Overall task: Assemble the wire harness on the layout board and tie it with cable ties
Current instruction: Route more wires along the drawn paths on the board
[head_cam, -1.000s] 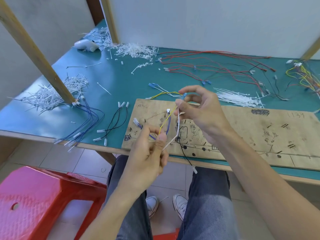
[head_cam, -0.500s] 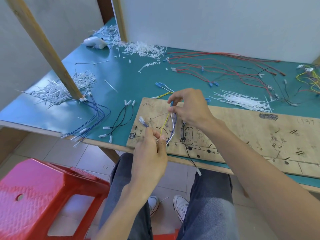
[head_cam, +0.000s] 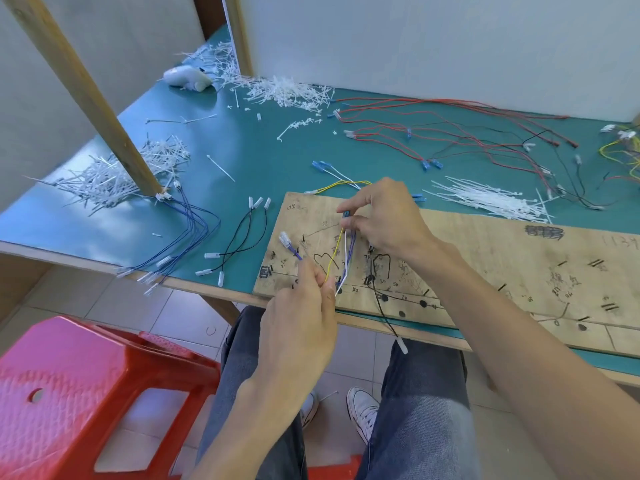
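A wooden layout board (head_cam: pixel 485 258) with drawn marks and pegs lies at the table's near edge. Over its left end a small bundle of yellow, white and purple wires (head_cam: pixel 341 258) is stretched between my hands. My left hand (head_cam: pixel 304 317) pinches the bundle's lower end at the board's front edge. My right hand (head_cam: pixel 384 216) pinches the upper end, where a blue connector shows between thumb and forefinger. A black wire (head_cam: pixel 381 306) hangs from the board over the table edge. A purple wire with a white connector (head_cam: pixel 285 239) lies at the board's left.
White cable ties (head_cam: pixel 491 199) lie in a loose pile behind the board. Red and black wires (head_cam: pixel 450 133) spread across the back right. Blue wires (head_cam: pixel 194 230) and black wires (head_cam: pixel 242 237) lie left of the board, beside a slanted wooden post (head_cam: pixel 86 95). A red stool (head_cam: pixel 79 393) stands below left.
Both hands have lowered the wire bundle from mid-air down onto the left end of the board. The right hand moved down and left; the left hand moved up to the board's front edge.
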A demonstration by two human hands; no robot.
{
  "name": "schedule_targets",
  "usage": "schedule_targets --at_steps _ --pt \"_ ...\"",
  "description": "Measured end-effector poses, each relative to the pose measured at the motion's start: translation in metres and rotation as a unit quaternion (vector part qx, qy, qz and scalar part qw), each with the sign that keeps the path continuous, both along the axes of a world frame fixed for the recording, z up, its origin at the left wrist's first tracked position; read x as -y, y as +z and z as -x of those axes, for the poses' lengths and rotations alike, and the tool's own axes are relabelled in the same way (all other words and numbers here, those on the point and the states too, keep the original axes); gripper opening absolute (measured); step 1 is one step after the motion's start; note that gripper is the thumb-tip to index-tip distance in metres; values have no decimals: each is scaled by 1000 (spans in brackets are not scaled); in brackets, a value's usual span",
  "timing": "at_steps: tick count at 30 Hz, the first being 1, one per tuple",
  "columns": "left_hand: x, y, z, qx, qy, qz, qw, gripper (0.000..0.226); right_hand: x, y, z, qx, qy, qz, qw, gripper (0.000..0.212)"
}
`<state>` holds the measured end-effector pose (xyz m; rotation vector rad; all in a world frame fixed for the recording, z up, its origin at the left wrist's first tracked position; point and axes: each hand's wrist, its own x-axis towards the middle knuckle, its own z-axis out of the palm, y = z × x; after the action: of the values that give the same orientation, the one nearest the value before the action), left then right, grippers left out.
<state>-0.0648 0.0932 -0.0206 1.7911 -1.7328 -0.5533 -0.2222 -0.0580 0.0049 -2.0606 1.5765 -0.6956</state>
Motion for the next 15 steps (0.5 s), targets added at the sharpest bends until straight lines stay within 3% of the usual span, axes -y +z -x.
schedule_targets --at_steps 3,9,12,15 --pt "-5 -2 -6 47 -30 -4 998 17 2 -3 0 -6 48 2 999 13" --pt "-11 -8 -13 181 -69 -38 980 29 -4 -7 1 -17 37 56 998 26" --pt "-13 -8 -16 195 -82 -50 976 45 -14 -7 1 -10 38 91 995 20" --pt "-11 -4 -18 192 -94 -48 976 40 -28 -3 1 -47 57 92 993 18"
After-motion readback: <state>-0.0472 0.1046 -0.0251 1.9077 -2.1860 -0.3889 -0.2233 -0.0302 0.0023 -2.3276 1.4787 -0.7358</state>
